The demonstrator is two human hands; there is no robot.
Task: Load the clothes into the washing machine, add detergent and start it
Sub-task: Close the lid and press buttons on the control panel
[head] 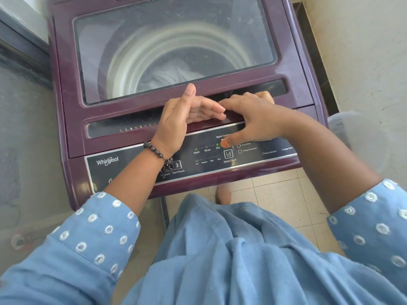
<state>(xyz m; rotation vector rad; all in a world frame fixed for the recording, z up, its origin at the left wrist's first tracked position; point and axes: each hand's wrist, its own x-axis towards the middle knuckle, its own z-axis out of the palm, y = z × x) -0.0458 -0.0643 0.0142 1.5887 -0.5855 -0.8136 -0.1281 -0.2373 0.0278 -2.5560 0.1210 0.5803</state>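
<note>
Nearest me, at 6 o'clock, hangs my blue garment (pixel 220 249), a soft, creased cotton-like cloth; both sleeves carry small white embroidered rings. Past its hem, one foot (pixel 224 193) shows on the beige square floor tiles (pixel 275 194).

Next comes the dark control panel (pixel 220 157) of the washing machine (pixel 72 89), edged in a shiny silver strip. At its 9 o'clock end I read "Whirlpool" in white. Toward the middle a boxed "3" sits over "Start/Pause", beside a partly covered "Program". Further right: "Wash", "Rinse", "Dry", then "Low", "Medium", "High", "Max", "Water Level", "Wash Options", "Auto Restart" and a cut-off "Auto Tub". Small green lights glow by "Wash" and "Dry".

My right hand (pixel 253 119) lies spread over the panel's upper edge, thumb tip pressed on the button just under "Wash Options", the other fingers reaching up onto the lid's handle recess at 1 o'clock. My left hand (pixel 182 119) hovers just beside it, fingers loosely curved, thumb pointing up, holding nothing; its fingertips almost meet my right index finger. A bracelet (pixel 157 151) of dark round beads rings my left wrist, lying over the panel.

Beyond, the glossy plum-coloured lid (pixel 66 62) is closed. Through its dusty, rounded glass window (pixel 171 29) I see the pale ribbed drum, with whitish clothes (pixel 174 77) bunched at its bottom, at 12 o'clock from my hands.

At 3 o'clock stands a blurred translucent plastic container (pixel 352 133) against a cream wall (pixel 363 51).
</note>
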